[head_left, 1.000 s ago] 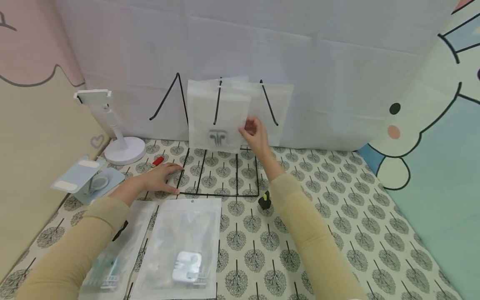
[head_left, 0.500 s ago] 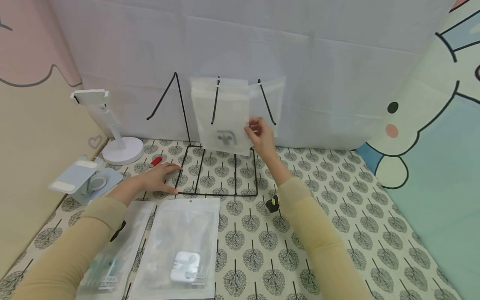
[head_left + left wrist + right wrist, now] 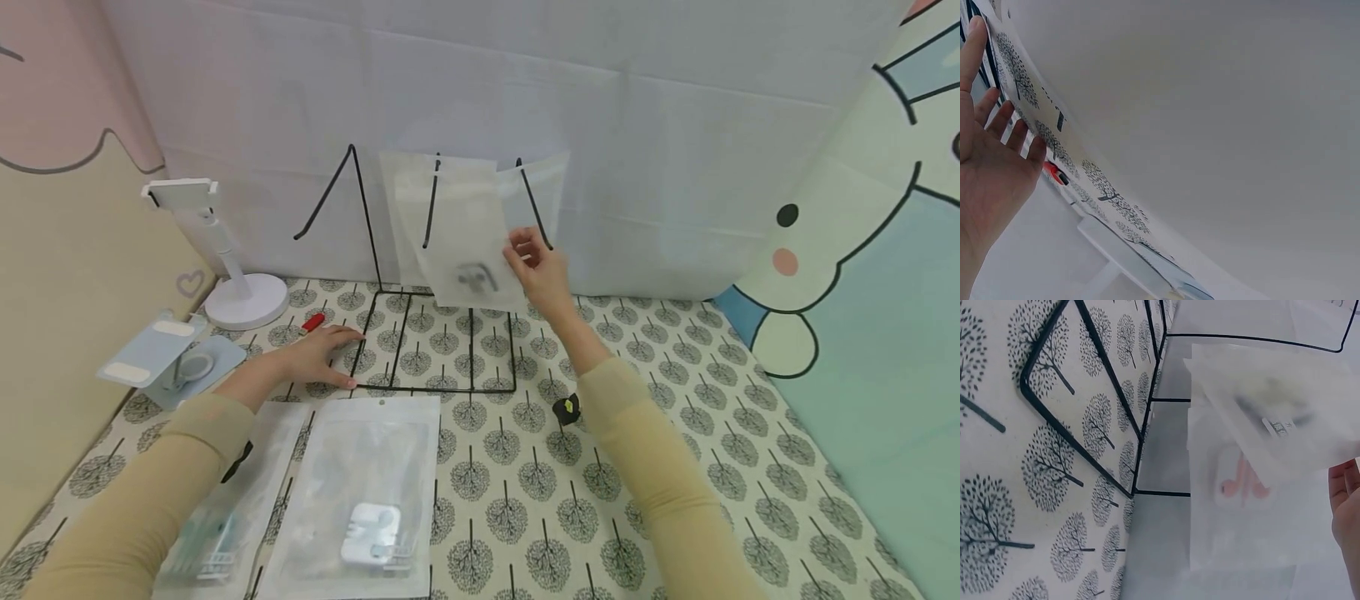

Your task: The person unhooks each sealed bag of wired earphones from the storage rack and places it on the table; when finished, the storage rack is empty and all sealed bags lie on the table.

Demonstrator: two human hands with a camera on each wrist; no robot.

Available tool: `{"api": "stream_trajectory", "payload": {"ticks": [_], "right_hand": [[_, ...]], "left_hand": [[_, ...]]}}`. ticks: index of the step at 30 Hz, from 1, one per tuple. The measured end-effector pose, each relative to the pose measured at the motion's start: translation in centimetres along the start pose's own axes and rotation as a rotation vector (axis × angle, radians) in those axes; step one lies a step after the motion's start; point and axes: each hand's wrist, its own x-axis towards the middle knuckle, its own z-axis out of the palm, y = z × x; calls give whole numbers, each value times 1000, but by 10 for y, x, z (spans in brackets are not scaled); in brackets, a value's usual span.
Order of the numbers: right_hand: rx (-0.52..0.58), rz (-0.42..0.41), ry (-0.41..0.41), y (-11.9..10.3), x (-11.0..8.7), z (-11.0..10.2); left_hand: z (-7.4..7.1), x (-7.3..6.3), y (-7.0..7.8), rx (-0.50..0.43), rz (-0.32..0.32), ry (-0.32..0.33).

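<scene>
My right hand (image 3: 542, 268) pinches the right edge of a frosted plastic bag (image 3: 463, 221) that hangs from the middle hook of a black wire rack (image 3: 420, 388). The bag slants, its lower end drawn to the right, with a dark item blurred inside. Behind it, another frosted bag (image 3: 538, 196) hangs by the right hook. In the right wrist view, a pale case with orange-pink shapes (image 3: 1242, 478) shows through the rear bag. My left hand (image 3: 321, 357) rests at the left side of the rack's base, fingers spread and relaxed.
Two clear-front bags (image 3: 360, 467) lie at the front left, partly under the left forearm. A white stand (image 3: 247, 302), a light blue folding stand (image 3: 168, 354) and a red USB stick (image 3: 313, 322) stand or lie at the left. A small black object (image 3: 566, 409) sits near the right sleeve.
My right hand has moved to the right, pulling the front bag's lower end along with it, so the bag now hangs slanted. The left hand stays at the rack's base.
</scene>
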Motion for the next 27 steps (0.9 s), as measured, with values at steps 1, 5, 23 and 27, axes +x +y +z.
{"api": "stream_trajectory", "payload": {"ticks": [1,5,23,27], "right_hand": [[-3,-16,1,-1,0,-1],[12,-62,9,-6,1,-7],[53,-123,49,-30,-4,-32],[78,-144,60,-18,-4,-35]], "left_hand": [[0,0,-1,1,-2,0],[1,0,-3,0,6,4],[0,-1,-1,7,18,6],[0,0,-1,10,21,4]]}}
